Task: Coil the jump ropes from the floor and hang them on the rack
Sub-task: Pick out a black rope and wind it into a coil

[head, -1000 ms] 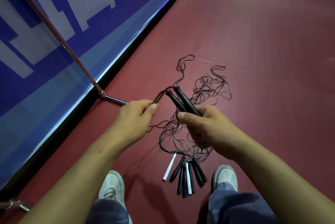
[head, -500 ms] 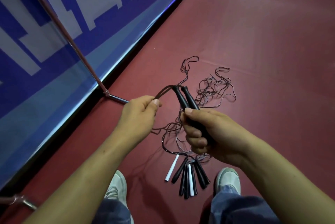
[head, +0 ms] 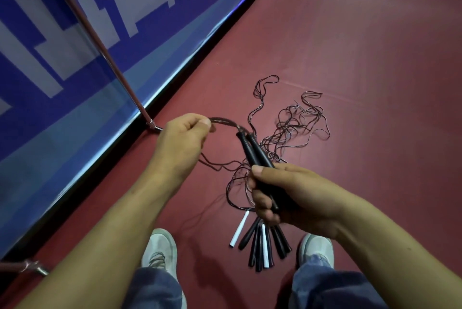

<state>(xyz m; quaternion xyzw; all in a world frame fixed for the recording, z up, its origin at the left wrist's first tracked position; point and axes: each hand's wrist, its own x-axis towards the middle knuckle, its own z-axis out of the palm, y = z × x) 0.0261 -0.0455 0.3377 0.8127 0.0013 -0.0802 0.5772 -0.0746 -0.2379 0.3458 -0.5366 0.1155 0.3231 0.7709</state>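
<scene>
Gripping black handles (head: pixel 253 151), pinching cord (head: pixel 223 120)

Rope tangle (head: pixel 287 138) below, open floor (head: pixel 362 63) right

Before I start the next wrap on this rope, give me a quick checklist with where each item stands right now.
1. Both black handles together in the right grip: ok.
2. Left grip pinches the cord just past the black handles: ok.
3. Cord free of the tangle on the floor: cannot tell; it trails down into it.
4. Coil started: not ok, no loops show in either grip.
5. Floor handles clear of the shoes: ok, they lie between them, apart.
6. Rack within reach: cannot tell; only a pole shows.
</scene>
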